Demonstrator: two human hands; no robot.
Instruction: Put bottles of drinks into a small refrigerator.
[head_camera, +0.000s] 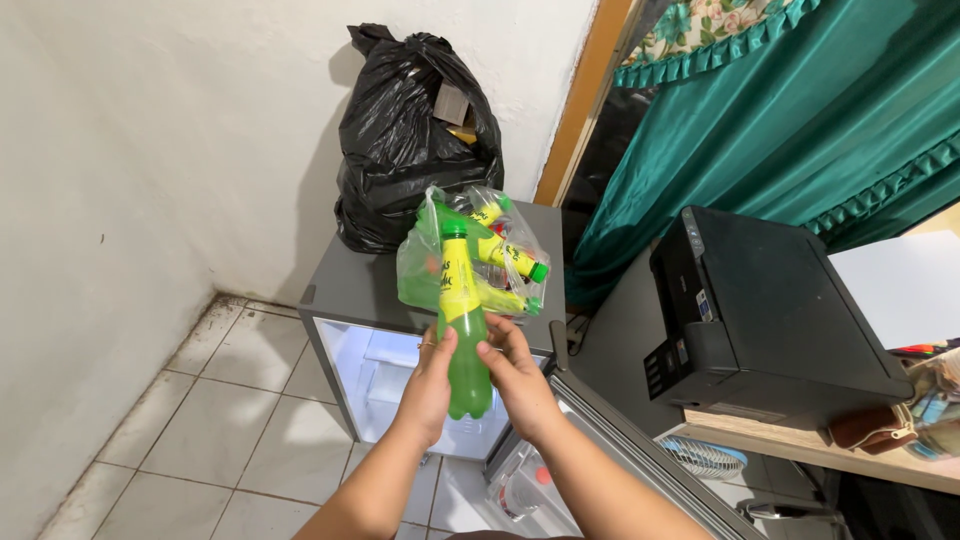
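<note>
Glossy green plastic bottle, clear crinkled plastic bag, shiny wrinkled black bin bag. Smooth matt grey fridge top, matt black plastic printer, rough whitewashed wall, teal cloth curtain.

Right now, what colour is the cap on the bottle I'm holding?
Green. The cap tops the green bottle with its yellow label, clearest in the head view.

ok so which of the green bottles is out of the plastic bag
The upright green bottle, held between the left hand and right hand before the open mini fridge. The others lie tilted inside the clear plastic bag on top.
</note>
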